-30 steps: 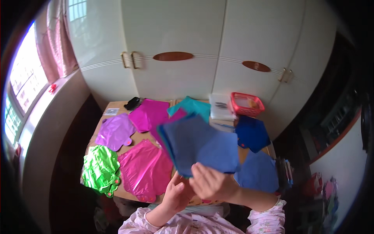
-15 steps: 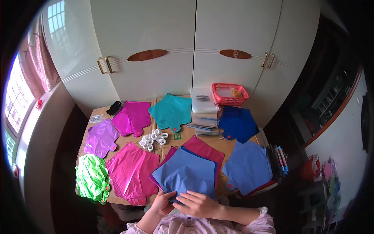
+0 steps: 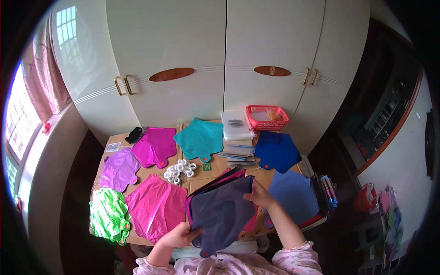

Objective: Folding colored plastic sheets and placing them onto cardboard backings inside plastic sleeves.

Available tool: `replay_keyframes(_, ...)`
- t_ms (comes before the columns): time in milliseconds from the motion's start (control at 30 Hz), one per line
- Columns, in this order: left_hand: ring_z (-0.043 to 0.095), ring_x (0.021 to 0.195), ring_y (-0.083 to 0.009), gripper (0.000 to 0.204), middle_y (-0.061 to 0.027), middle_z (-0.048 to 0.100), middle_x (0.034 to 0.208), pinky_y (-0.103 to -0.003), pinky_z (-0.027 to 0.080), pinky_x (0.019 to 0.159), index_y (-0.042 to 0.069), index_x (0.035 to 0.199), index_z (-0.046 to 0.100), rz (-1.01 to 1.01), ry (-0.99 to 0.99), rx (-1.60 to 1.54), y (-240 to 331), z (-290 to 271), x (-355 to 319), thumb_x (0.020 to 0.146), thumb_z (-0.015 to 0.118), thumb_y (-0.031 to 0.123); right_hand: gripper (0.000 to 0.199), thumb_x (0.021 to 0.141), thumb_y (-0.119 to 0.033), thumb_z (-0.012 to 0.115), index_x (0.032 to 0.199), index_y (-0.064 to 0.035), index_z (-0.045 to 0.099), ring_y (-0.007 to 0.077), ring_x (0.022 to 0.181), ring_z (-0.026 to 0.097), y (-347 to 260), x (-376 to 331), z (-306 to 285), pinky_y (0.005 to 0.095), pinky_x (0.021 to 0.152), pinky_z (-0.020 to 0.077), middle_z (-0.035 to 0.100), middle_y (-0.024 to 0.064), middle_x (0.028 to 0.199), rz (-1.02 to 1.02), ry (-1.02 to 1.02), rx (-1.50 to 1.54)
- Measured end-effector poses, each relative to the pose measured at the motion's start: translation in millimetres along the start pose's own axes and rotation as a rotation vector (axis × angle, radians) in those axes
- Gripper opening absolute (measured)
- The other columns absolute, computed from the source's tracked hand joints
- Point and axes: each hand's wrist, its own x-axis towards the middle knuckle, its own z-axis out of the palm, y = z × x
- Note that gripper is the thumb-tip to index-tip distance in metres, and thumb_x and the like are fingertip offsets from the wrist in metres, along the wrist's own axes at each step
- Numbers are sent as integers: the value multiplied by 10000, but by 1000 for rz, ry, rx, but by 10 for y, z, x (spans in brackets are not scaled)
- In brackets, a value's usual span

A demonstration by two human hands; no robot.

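Sorted piles cover the counter (image 3: 215, 172): green balloons (image 3: 107, 215), pink balloons (image 3: 156, 206). Left hand (image 3: 179, 236) grips the dark blue balloon stack (image 3: 222, 211) at its lower edge; right hand (image 3: 260, 195) pinches its right edge. Stack hovers above the near edge, not yet laid down.

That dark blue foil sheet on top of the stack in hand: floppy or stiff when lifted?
Likely floppy: the dark blue foil sheet bows between the left hand and right hand. Probably light and slippery, given its thin, glossy look.
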Motion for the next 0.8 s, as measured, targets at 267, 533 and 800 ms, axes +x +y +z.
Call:
replay_keyframes(267, 669, 673, -261, 249, -143, 660, 812, -319, 521, 605, -8, 1080, 622, 68, 198, 563, 841, -96, 155, 831, 625, 1, 267, 834, -174, 720, 1029, -27, 613, 170, 862, 626, 263, -72, -93, 319, 770, 497, 654, 79, 963, -189, 189, 201)
replay_keyframes(533, 608, 929, -81, 281, -63, 679, 1017, -217, 484, 807, -18, 1091, 632, -56, 451, -94, -546, -10, 21, 816, 656, -72, 213, 875, -186, 681, 1020, -44, 617, 125, 889, 597, 314, -144, 273, 274, 793, 458, 637, 27, 956, -55, 360, 566)
replay_keyframes(800, 494, 692, -14, 62, 59, 591, 772, -192, 411, 596, -17, 913, 668, 259, 651, -181, -414, -12, 139, 872, 626, -38, 497, 819, -317, 754, 1173, -26, 562, 116, 1002, 551, -316, -115, 291, 283, 910, 423, 607, 28, 1088, -248, 373, 289)
